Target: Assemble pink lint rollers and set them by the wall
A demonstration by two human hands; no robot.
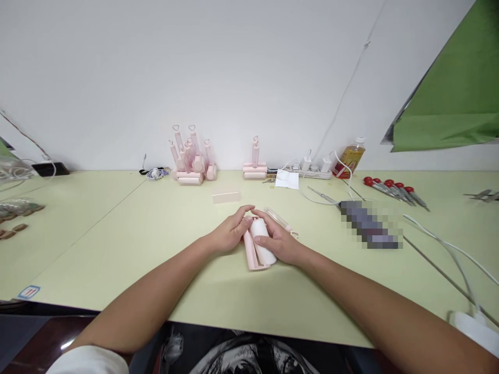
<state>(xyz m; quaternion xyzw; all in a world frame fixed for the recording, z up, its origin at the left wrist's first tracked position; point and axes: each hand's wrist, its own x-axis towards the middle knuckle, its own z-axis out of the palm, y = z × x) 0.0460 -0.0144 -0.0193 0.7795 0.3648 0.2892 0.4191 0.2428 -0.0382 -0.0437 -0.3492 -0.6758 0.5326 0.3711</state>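
My left hand (231, 229) grips the upper end of a pale pink lint roller case (251, 254), its thumb on the top by the white roll. A white adhesive roll (266, 254) lies tilted along the case's right side, and my right hand (283, 243) is wrapped round it from the right, thumb across its front. The fingertips of both hands meet at the far end, where part of the case is hidden. Just behind my right hand lies a clear handle (277, 217) with a pink end, partly covered. A flat pale pink strip (226, 197) stands farther back on the table.
Several pink lint rollers (189, 177) stand by the wall at left, with another lint roller (255, 174) near the middle. A power strip (312, 174), a drink bottle (350, 158), red-handled screwdrivers (393, 189) and a blurred-out dark object (368, 226) lie at right. White cables cross the right side.
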